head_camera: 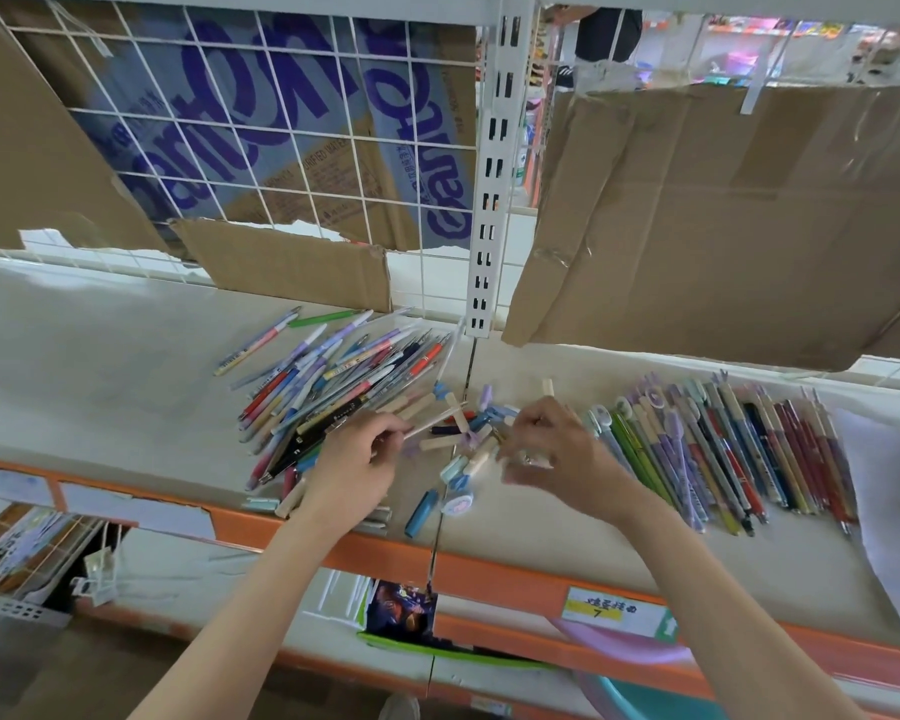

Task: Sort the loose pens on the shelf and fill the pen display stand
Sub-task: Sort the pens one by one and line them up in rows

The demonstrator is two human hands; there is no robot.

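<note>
While a tangled heap of loose pens (328,392) lies unsorted on the left half of the white shelf (100,366), the sorting looks, by my judgement, roughly half done. Just right of that heap, the left hand (357,465) pinches a thin pale pen (435,422) between thumb and fingers, its barrel slanting up and to the right over the middle of the shelf. Between the two hands lies a scatter of loose caps and short pieces (463,439), some cream, some blue or lilac, along with a blue cap (421,513) near the orange shelf edge (489,569); these too seem to await matching. The right hand (552,454) hovers over this scatter with fingers curled, but it is blurred, so I cannot tell whether it holds anything. Further right, a tidy row of pens (723,449) lies side by side, grouped by kind: green ones, then lilac, then darker blue and red barrels toward the far end. That row reads as the finished part of the sort. No pen display stand is visible anywhere, so filling it appears wholly undone, and the left heap remains to be worked through first.
</note>
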